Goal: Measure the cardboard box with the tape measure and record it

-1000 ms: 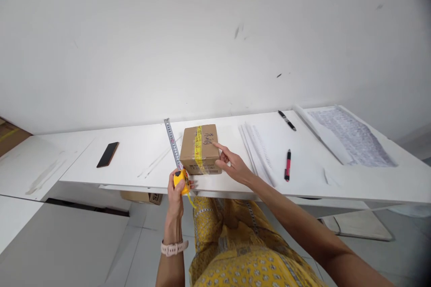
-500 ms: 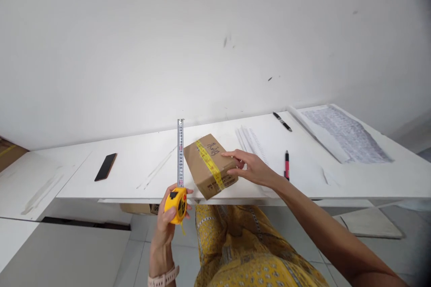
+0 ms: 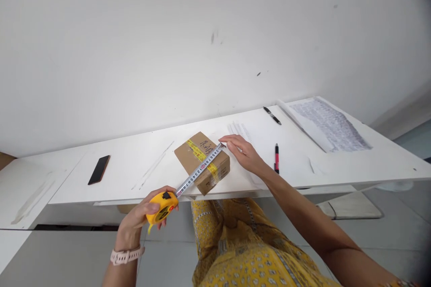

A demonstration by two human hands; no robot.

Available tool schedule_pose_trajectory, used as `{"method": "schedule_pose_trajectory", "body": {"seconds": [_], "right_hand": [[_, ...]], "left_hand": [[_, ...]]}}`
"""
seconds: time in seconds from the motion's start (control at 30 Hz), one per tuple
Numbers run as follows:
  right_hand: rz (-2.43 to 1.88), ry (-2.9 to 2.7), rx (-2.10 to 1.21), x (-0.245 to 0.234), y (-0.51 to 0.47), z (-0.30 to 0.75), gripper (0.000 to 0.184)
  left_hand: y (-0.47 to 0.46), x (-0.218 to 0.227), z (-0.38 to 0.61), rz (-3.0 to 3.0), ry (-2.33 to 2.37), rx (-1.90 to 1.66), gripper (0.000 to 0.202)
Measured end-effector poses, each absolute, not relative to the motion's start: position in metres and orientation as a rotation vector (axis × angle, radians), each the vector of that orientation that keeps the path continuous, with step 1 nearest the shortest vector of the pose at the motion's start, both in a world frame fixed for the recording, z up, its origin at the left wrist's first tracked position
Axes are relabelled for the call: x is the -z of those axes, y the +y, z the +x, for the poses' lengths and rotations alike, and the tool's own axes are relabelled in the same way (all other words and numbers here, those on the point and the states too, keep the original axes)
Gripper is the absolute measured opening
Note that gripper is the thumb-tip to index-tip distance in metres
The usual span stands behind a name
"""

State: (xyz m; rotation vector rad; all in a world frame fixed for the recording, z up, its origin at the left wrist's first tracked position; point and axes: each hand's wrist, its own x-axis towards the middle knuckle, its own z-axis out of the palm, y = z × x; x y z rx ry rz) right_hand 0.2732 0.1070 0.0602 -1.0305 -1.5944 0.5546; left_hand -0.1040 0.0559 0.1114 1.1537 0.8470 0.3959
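A small cardboard box (image 3: pixel 191 160) with yellow tape and handwriting lies turned at an angle near the front edge of the white table (image 3: pixel 134 166). My left hand (image 3: pixel 141 217) is closed round a yellow tape measure (image 3: pixel 160 208), held off the table's front edge. Its blade (image 3: pixel 198 171) runs diagonally across the top of the box. My right hand (image 3: pixel 243 151) rests at the box's far right corner, and its fingertips pinch the end of the blade there.
A dark phone (image 3: pixel 98 169) lies at the left of the table. A red pen (image 3: pixel 276 158) and a black pen (image 3: pixel 272 115) lie to the right, among printed sheets (image 3: pixel 325 119). A white wall rises behind the table. Grey floor shows below.
The box has been turned to an angle. The tape blade, first beside the box and then upright, now lies across its top. My right hand moved to the blade's end.
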Motion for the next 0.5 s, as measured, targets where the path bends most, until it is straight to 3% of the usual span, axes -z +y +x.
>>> {"method": "schedule_pose_trajectory", "body": {"seconds": [0.37,0.5], "right_hand": [[-0.93,-1.826,-0.397,-0.054,0.098,0.263,0.035],[-0.96,-1.927,-0.261,-0.051,0.094,0.264,0.048]], "left_hand": [[0.08,-0.131,-0.133,1.157,0.89,-0.297,0.066],[0.085,-0.13,-0.137,1.149,0.891,-0.257,0.067]]}}
